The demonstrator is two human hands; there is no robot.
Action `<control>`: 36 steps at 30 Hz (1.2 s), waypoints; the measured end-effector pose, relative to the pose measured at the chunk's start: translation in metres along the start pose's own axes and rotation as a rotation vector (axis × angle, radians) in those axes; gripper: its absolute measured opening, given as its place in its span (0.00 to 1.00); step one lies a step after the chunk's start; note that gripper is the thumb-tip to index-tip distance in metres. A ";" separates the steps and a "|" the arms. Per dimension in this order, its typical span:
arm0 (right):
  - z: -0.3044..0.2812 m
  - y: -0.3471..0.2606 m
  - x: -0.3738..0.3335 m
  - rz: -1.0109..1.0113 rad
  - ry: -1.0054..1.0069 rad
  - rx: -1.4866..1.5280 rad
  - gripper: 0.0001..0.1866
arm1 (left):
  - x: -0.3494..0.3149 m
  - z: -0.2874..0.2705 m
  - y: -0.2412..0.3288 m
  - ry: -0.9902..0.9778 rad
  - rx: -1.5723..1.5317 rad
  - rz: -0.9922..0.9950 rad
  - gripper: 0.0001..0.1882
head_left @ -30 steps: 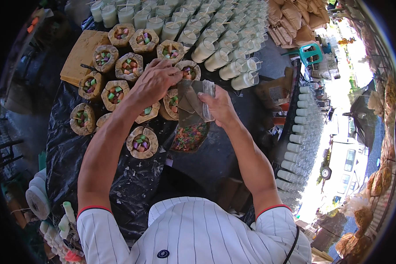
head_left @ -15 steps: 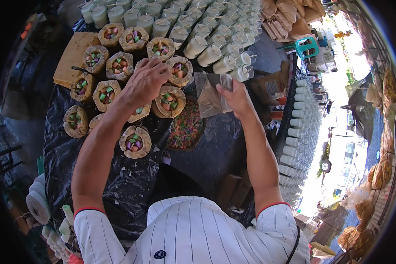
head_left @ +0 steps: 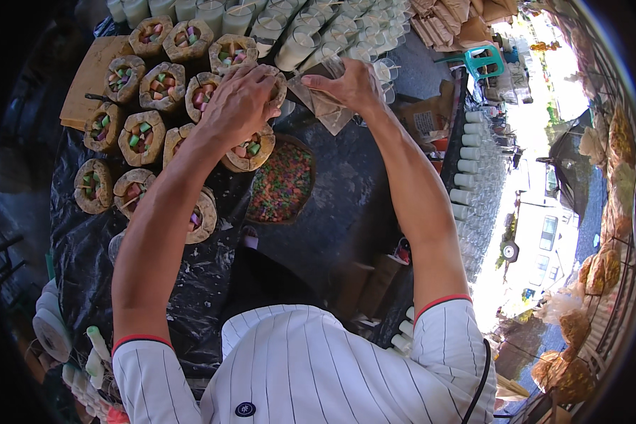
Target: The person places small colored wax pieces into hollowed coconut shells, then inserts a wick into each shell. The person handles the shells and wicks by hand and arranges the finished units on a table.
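Observation:
My left hand (head_left: 242,99) is over one of the hexagonal tan moulds, its fingers curled and hiding most of the mould's inside. Whatever those fingers pinch, if anything, is hidden. Between thumb and fingers, my right hand (head_left: 351,86) grips a clear plastic bag (head_left: 325,109) with something brownish in it, tilted beside that mould. Around my left hand stand several similar moulds, each with coloured chunks inside, such as one mould (head_left: 140,138) to the left and another mould (head_left: 250,150) just below the hand.
Rows of glass candles (head_left: 297,46) fill the far side. Black plastic sheeting (head_left: 71,247) covers the table. Below the moulds is a container of small coloured bits (head_left: 284,180). Brown board (head_left: 85,88) lies far left; a green stool (head_left: 482,62) and white cups (head_left: 466,166) are right.
My left hand has shifted right relative to the moulds, onto the mould nearest the bag. The right hand has moved farther away, still gripping the bag. The whole view has shifted slightly.

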State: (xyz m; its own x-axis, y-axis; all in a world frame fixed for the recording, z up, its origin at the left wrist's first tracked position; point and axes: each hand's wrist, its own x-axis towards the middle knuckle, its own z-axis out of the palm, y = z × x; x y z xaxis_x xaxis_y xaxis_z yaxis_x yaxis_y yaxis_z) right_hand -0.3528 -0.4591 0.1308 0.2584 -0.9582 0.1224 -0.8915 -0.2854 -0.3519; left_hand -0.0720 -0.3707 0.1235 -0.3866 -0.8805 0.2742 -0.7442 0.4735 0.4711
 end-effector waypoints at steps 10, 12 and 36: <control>-0.003 -0.036 0.011 -0.046 -0.333 0.020 0.57 | -0.001 -0.001 -0.008 -0.008 -0.043 -0.048 0.31; -0.004 -0.038 0.009 -0.023 -0.358 0.113 0.57 | 0.000 -0.008 -0.007 -0.060 -0.084 -0.054 0.33; -0.022 -0.099 -0.038 0.196 -0.373 0.315 0.35 | -0.048 -0.008 -0.006 0.183 -0.040 -0.059 0.12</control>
State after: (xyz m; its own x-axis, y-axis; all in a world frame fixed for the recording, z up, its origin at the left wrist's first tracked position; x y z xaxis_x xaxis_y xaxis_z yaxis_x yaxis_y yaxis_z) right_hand -0.2823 -0.3937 0.1814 0.2643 -0.9190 -0.2925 -0.7960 -0.0366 -0.6042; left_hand -0.0444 -0.3312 0.1145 -0.2350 -0.8897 0.3914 -0.7387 0.4252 0.5230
